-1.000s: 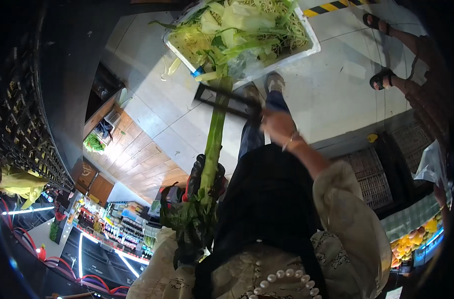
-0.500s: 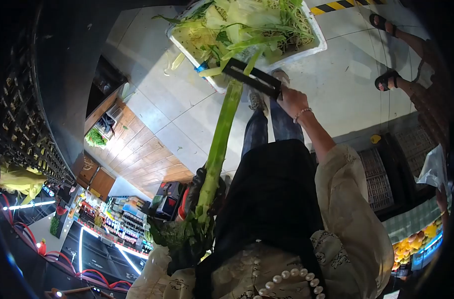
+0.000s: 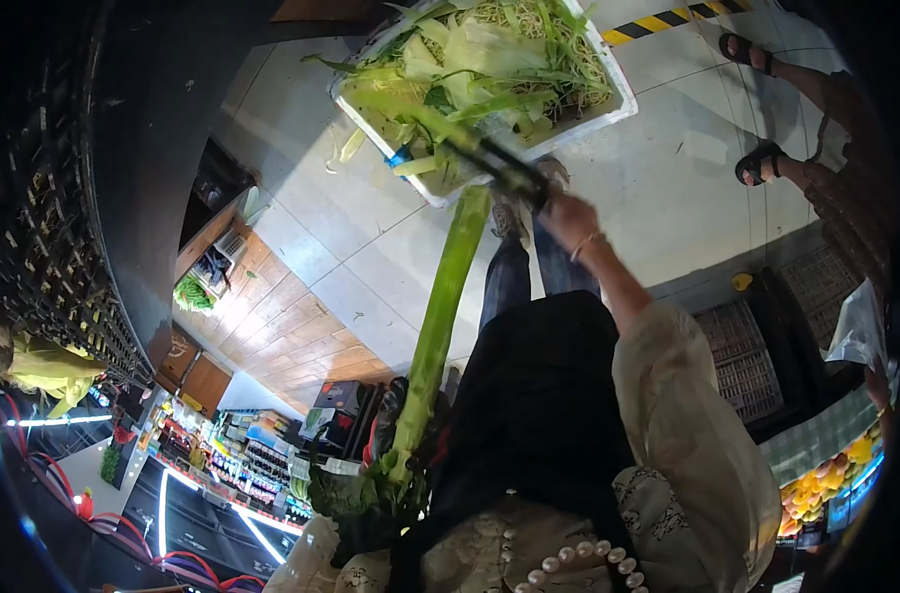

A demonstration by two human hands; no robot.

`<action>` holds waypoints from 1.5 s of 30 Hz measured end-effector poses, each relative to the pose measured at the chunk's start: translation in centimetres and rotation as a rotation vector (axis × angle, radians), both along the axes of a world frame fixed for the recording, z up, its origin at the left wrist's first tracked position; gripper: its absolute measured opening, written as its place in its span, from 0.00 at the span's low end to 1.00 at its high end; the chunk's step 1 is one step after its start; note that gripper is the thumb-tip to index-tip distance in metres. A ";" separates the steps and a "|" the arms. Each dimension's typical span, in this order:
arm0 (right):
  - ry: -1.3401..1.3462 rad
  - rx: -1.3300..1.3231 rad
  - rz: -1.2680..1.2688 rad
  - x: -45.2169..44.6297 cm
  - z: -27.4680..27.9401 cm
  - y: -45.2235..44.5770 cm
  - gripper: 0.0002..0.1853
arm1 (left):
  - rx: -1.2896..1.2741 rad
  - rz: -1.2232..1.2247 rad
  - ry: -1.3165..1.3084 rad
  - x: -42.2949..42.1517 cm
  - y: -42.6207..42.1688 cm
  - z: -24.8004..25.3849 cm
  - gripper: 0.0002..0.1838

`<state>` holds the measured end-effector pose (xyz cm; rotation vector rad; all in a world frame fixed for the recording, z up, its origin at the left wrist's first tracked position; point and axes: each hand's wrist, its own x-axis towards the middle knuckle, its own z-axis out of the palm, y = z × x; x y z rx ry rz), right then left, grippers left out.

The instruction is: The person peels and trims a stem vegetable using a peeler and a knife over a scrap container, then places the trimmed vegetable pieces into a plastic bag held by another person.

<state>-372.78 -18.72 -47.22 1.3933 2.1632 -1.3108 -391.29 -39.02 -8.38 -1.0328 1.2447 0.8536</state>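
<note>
A long, pale green celtuce stalk [image 3: 440, 306] slants up from near my waist, leafy at its lower end. My left hand [image 3: 394, 403], in a dark glove, is wrapped around the lower part of the stalk, partly hidden by it. In my right hand [image 3: 571, 221] is the handle of a wide black peeler [image 3: 497, 166], blurred by motion. The peeler is just beyond the stalk's upper end, above the near rim of a white foam box [image 3: 608, 121]. Green peelings [image 3: 470, 54] fill the box, and a blurred green strip lies along the peeler's far end.
Another person's sandalled feet [image 3: 756, 163] stand on the tiles at the right. Dark crates [image 3: 736, 361] sit beside my right arm. To the left are a black basket [image 3: 49, 227], a wooden floor section [image 3: 272, 306] and stocked shelves [image 3: 257, 445].
The peeler has come off the stalk's upper end and tilted, with my right hand slightly lower. My left hand keeps hold of the stalk, which now shows its bare top.
</note>
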 end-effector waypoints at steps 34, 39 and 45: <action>0.437 0.060 0.260 0.6 17.5 -2.5 0.10 | 0.512 -0.208 -0.034 -0.8 5.6 -10.7 0.23; 0.027 0.043 0.104 2.4 5.5 2.5 0.13 | 0.518 -0.253 0.002 -0.9 6.1 -8.4 0.24; 0.157 -0.133 0.058 2.2 12.8 1.6 0.12 | 0.551 -0.194 -0.052 -1.3 6.6 -11.0 0.23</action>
